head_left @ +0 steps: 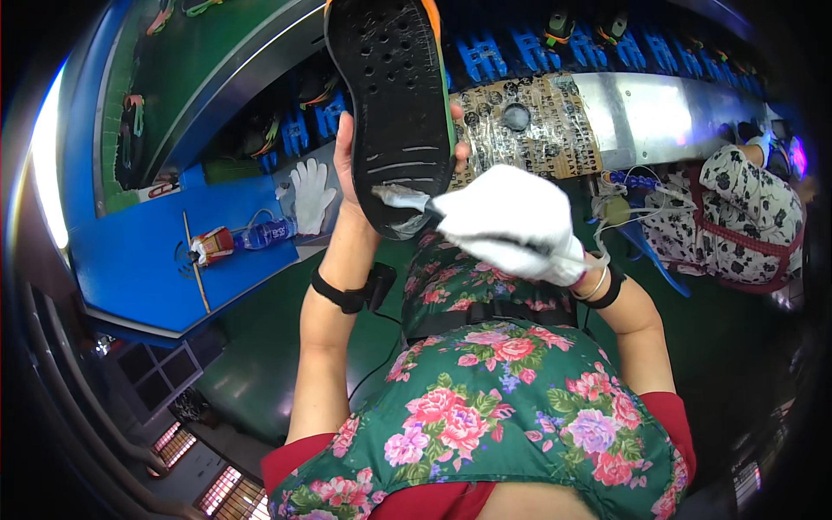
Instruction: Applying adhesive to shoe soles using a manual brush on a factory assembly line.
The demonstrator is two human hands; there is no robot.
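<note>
A black shoe sole (pixel 394 113), with rows of round holes toward its far end and an orange and green edge, is held up in front of me. My bare left hand (pixel 348 165) grips it from beneath, its fingers showing at both sides. In a white glove, my right hand (pixel 511 224) is closed round the handle of a brush (pixel 404 197). The brush's pale, flattened bristles touch the near, heel end of the sole, where a shiny wet smear (pixel 407 227) shows. Most of the brush handle is hidden in the glove.
At left, a blue table (pixel 121 269) carries a plastic bottle (pixel 264 233), a red packet (pixel 212 246), a thin stick (pixel 196 264) and a white glove (pixel 312 195). Taped cardboard (pixel 555 130) lies ahead, before blue racks (pixel 537 52) with shoes. Another person (pixel 737 217) sits at right.
</note>
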